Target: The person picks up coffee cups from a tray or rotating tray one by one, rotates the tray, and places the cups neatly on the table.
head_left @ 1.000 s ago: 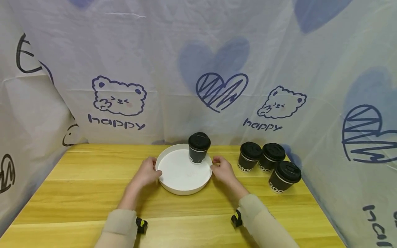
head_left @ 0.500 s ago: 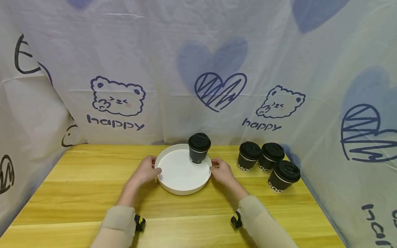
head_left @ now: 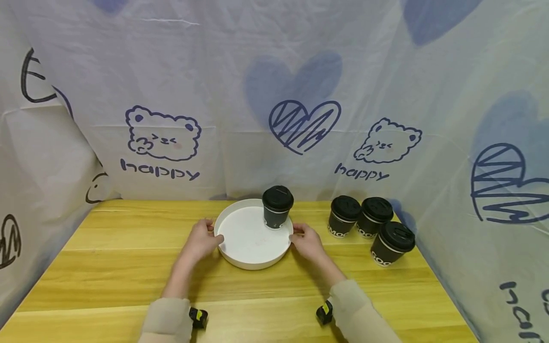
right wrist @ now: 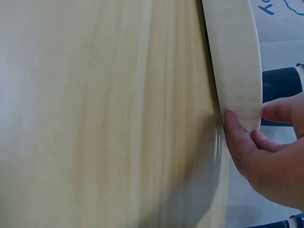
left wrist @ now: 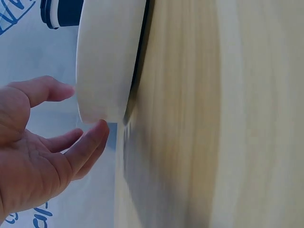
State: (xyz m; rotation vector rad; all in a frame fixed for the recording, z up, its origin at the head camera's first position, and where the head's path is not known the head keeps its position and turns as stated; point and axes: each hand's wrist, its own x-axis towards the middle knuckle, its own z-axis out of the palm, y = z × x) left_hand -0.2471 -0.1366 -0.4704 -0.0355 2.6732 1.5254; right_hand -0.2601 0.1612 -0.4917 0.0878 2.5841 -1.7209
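Note:
A round white tray (head_left: 244,243) with a low wall lies at the middle of the wooden table. On its far right part stands a black paper cup (head_left: 276,216) with a black lid, upright. My left hand (head_left: 203,242) pinches the tray's left edge; in the left wrist view the thumb is at the rim and the fingers (left wrist: 90,142) touch the outer wall. On the opposite edge my right hand (head_left: 306,242) pinches the tray, thumb at the rim, fingers (right wrist: 237,137) against the outer wall. A dark gap or shadow runs beneath the tray.
Three more black lidded cups stand grouped at the table's right: a left one (head_left: 344,216), a back one (head_left: 374,216) and a nearer one (head_left: 391,244). A printed cloth (head_left: 240,157) hangs directly behind the table (head_left: 107,267) and along both sides.
The cup has shifted slightly right and nearer on the tray. Both hands keep their places at the tray's edges, with small shifts of the wrists and sleeves.

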